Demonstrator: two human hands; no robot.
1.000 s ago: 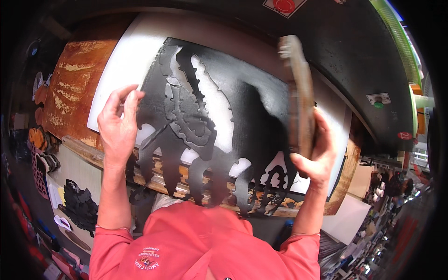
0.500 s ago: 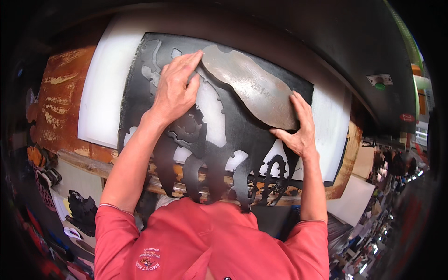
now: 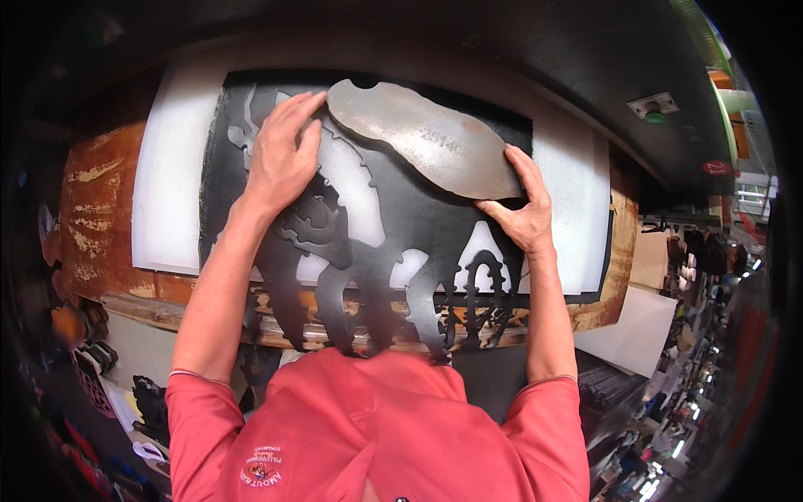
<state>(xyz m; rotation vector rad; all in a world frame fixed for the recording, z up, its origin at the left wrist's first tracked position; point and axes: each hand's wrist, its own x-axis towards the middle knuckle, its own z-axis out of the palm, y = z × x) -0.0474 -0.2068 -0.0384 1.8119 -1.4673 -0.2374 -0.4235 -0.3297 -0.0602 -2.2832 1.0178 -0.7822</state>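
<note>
A long, sole-shaped grey metal cutting die [image 3: 418, 138] lies on a black sheet [image 3: 401, 201] that looks like leather or rubber, near the sheet's far edge. The fingertips of my left hand [image 3: 283, 155] meet the die's left end, fingers stretched and thumb apart. My right hand [image 3: 525, 209] grips the right end, its thumb at the near edge and fingers along the tip. Curved, notched openings are cut through the sheet on the left and near side. Close to my left wrist, a loose black cut piece [image 3: 318, 226] rests on the sheet. Strips of the sheet hang over the table's front edge.
Under the black sheet lies a white board [image 3: 167, 184] on a worn brown table [image 3: 100, 201]. A dark machine beam with a green button [image 3: 654, 117] overhangs the far side. A white panel [image 3: 627, 330] stands at right, before crowded shelves.
The view has turned slightly, so the sheet and die appear further left and flatter. Both hands keep their places at the die's ends; any slide of the die on the sheet is small.
</note>
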